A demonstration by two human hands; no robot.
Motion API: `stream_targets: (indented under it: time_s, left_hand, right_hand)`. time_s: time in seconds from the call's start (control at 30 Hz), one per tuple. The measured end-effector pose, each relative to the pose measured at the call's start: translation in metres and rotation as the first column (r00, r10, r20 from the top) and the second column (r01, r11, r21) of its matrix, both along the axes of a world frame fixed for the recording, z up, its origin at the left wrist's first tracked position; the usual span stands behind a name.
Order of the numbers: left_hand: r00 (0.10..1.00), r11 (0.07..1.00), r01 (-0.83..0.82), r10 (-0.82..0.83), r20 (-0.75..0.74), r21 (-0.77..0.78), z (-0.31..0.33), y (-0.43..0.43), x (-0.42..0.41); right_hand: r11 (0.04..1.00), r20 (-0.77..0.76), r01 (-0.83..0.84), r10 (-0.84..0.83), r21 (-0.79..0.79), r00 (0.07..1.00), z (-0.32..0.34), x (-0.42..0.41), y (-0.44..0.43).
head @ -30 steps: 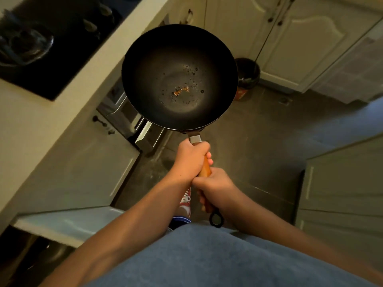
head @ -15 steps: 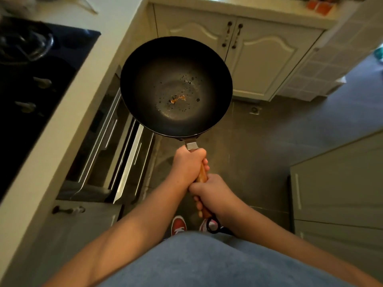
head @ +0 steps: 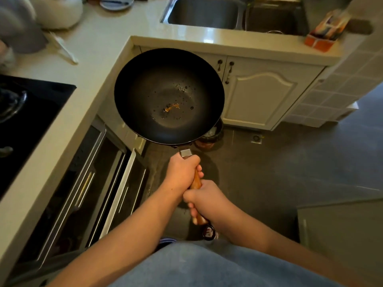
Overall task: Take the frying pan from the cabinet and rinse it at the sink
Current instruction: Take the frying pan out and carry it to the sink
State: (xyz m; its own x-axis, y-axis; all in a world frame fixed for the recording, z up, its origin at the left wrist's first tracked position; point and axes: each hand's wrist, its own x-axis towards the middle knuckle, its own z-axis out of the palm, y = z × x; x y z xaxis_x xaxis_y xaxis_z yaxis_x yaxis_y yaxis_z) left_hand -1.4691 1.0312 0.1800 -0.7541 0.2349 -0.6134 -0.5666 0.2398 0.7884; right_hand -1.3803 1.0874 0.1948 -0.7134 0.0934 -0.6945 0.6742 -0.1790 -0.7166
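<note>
A black round frying pan (head: 169, 96) with a small orange food scrap and dark specks inside hangs level in the air over the floor, in front of the counter corner. Its wooden handle (head: 196, 182) points back toward me. My left hand (head: 182, 171) grips the handle close to the pan. My right hand (head: 204, 200) grips it further back, near the loop at its end. The steel sink (head: 204, 13) is set in the counter at the top, beyond the pan.
A black hob (head: 27, 121) lies in the counter on the left. Drawers (head: 116, 195) below it stand pulled out. White cabinet doors (head: 261, 94) are under the sink. A dark bin (head: 209, 137) sits on the floor beneath the pan. A sponge holder (head: 323, 36) rests at the counter's right end.
The view has risen and swung toward the sink, which now shows at the top. The pan stays held out in both hands and has come nearer the sink counter.
</note>
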Motion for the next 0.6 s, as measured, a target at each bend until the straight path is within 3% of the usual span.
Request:
stream_targets:
  time_s: [0.27, 0.6]
  left_hand:
    - [0.999, 0.999, -0.020, 0.021, -0.031, 0.034, 0.009, 0.045, -0.081]
    - [0.999, 0.996, 0.035, -0.034, -0.008, 0.085, -0.007, 0.072, -0.239]
  right_hand:
    - [0.998, -0.026, -0.064, 0.065, 0.019, 0.998, 0.009, -0.082, 0.052]
    - [1.000, -0.025, -0.007, 0.007, 0.005, 1.000, 0.002, -0.234, 0.075]
